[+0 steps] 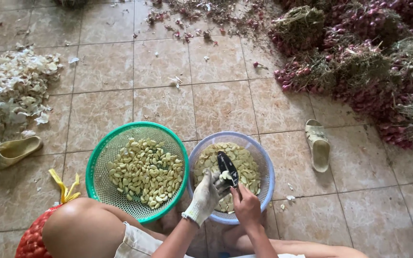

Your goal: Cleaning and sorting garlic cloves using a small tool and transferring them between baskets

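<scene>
While curled (247,204), right-hand grip on knife (227,168).

I take the green mesh basket (137,138) as my marker. Inside it the peeled garlic cloves (146,172) are pale yellow. Just right of it sits a pale blue mesh basket (264,165) of cream cloves, and over that my left hand (206,193) wears a white knit glove while my bare right hand (246,205) grips a black tool (227,167). Below-left of the green basket I see a red net sack (32,239) with yellow ties. Far left lie off-white skins (13,88) and a yellowish sandal (15,150). Upper right, purple-red shallots (359,62) have straw-brown tops. The floor tiles (168,62) are mottled beige.
</scene>
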